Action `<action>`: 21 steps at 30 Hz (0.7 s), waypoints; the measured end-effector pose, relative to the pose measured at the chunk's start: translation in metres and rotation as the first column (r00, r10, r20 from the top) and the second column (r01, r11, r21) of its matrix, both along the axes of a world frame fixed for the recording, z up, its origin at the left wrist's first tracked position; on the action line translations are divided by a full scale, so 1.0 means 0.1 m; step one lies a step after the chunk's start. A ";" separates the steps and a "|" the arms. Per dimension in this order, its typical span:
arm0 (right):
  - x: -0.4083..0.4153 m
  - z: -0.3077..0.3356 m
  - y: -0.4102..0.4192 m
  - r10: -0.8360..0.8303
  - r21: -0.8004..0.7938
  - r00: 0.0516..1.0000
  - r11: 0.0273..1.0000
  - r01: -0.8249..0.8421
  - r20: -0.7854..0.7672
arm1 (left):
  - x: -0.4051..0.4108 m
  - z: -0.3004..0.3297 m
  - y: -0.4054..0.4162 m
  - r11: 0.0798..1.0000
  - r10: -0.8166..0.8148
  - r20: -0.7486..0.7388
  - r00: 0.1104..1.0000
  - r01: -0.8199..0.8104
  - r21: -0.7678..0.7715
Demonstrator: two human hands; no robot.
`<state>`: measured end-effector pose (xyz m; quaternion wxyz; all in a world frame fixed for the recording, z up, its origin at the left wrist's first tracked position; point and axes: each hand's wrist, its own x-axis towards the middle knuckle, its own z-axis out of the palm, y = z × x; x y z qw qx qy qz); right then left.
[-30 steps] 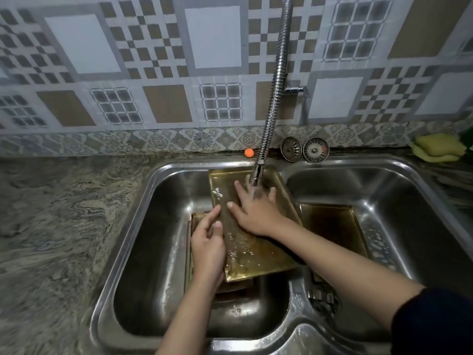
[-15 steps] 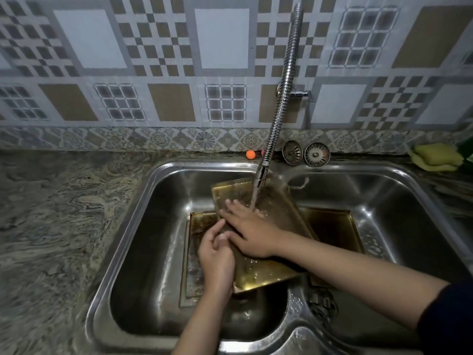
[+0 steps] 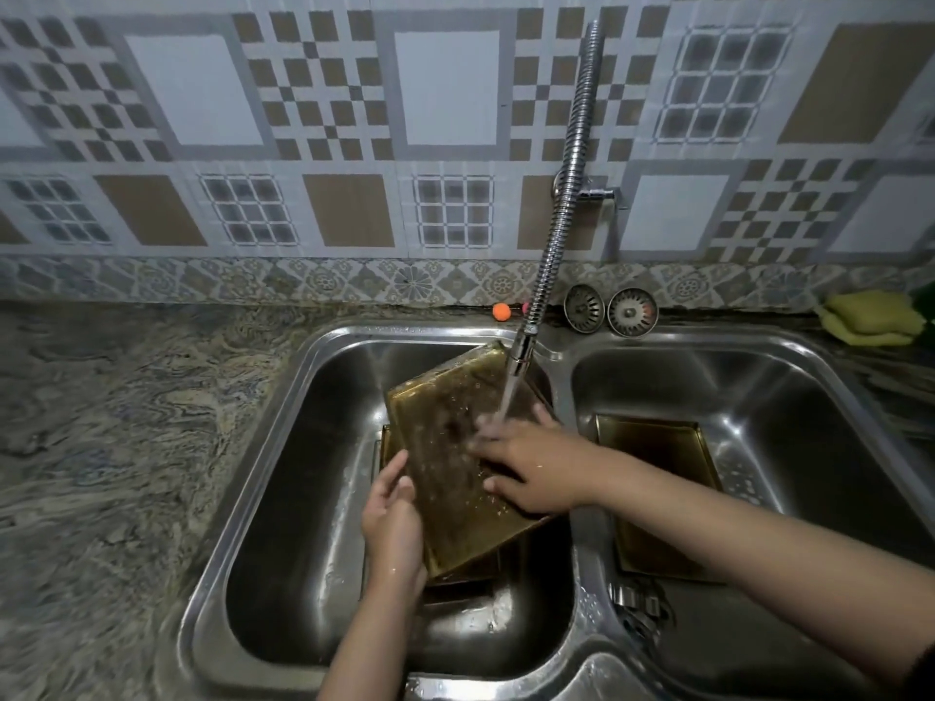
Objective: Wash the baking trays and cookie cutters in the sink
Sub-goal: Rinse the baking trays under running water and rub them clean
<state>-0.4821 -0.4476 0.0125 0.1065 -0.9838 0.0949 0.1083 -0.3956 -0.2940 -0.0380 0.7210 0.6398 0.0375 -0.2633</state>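
Note:
A golden baking tray (image 3: pixel 445 447) tilts over the left basin of the steel double sink (image 3: pixel 283 447), under water running from the flexible tap (image 3: pixel 521 351). My left hand (image 3: pixel 392 518) grips the tray's left edge. My right hand (image 3: pixel 531 468) lies flat on the tray's surface with fingers spread, in the stream. A second golden tray (image 3: pixel 385 442) lies beneath it, mostly hidden. A third tray (image 3: pixel 657 447) lies in the right basin. Metal cookie cutters (image 3: pixel 632 599) sit at the right basin's front left, partly hidden by my forearm.
Marbled stone counter (image 3: pixel 101 447) spreads to the left. Two sink strainers (image 3: pixel 609 310) and a small orange ball (image 3: pixel 501 311) sit on the ledge behind the sink. Yellow sponges (image 3: pixel 870 318) lie at the far right. Patterned tiles cover the wall.
The tray has turned so its far end points further right, and its left edge has lifted. My right hand slid across its surface, now directly under the stream. My left hand keeps its grip.

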 end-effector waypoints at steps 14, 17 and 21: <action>-0.29 0.09 -0.22 -0.650 0.647 0.724 0.658 0.385 0.230 | 0.00 -0.12 -0.20 0.982 -0.185 -0.103 0.977 0.189 0.026; -0.29 0.07 -0.06 -0.553 0.544 0.756 0.777 0.317 0.349 | 0.00 0.05 -0.24 0.970 -0.240 0.035 0.970 0.241 -0.025; -0.28 0.10 0.18 -0.383 0.355 0.814 0.905 0.235 0.437 | 0.00 0.46 -0.30 0.859 -0.458 0.044 0.888 0.455 -0.235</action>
